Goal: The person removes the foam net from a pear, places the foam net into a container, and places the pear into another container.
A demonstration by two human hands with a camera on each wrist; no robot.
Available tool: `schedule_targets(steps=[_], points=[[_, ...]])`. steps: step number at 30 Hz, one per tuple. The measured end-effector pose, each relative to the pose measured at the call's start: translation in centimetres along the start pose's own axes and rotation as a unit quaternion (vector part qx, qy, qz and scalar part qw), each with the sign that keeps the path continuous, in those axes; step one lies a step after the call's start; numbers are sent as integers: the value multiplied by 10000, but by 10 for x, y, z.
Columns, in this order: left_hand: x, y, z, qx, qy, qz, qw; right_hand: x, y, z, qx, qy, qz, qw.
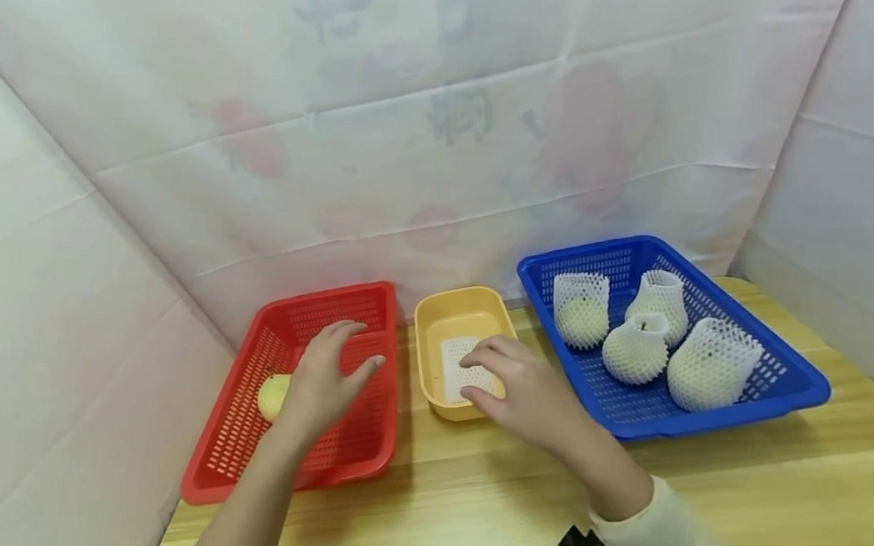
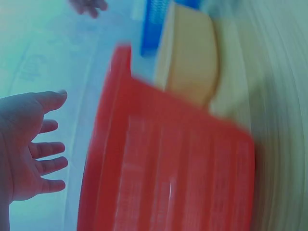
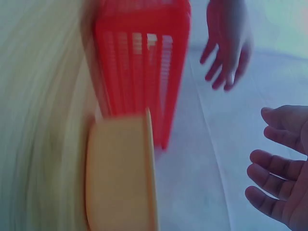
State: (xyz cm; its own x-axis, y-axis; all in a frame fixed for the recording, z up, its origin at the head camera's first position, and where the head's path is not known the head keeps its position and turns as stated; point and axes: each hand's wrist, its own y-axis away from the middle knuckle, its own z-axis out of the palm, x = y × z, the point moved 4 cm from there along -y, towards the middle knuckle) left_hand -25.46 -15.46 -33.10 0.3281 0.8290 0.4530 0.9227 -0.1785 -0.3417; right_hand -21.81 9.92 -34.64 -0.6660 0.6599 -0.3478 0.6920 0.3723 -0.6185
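Note:
My left hand (image 1: 328, 376) hovers over the red basket (image 1: 393, 392), fingers spread and holding nothing. Partly behind that hand, a pale yellow pear-like fruit (image 1: 270, 398) with a stem lies in the basket. My right hand (image 1: 527, 388) is above the right side of the yellow container (image 1: 422, 353), its fingers loosely bent around nothing. A white foam net sleeve (image 1: 453, 364) lies flat inside this container. In the left wrist view the left hand (image 2: 24, 144) shows beside the red basket wall; in the right wrist view the right hand (image 3: 284, 168) also holds nothing.
On the right of the wooden table (image 1: 451, 506) stands a blue basket (image 1: 591, 401). It holds several pale fruits in white foam nets, one of them a wrapped fruit (image 1: 633, 353) near the middle. A printed white cloth (image 1: 431, 181) hangs behind, with white walls at both sides.

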Motion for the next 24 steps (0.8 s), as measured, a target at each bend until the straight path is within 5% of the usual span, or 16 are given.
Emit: schedule_targets(steps=[14,20,24], points=[[63,22,34,364,1439,657,9867,79,49,-79,188,746,838,9935],[85,22,67,287,1824,1006,9776,109,64,-112,408,1022,1091,9879],[100,26,94,-87,1843,1040,9773,131,76,-137,349,1157,1562,9803]])
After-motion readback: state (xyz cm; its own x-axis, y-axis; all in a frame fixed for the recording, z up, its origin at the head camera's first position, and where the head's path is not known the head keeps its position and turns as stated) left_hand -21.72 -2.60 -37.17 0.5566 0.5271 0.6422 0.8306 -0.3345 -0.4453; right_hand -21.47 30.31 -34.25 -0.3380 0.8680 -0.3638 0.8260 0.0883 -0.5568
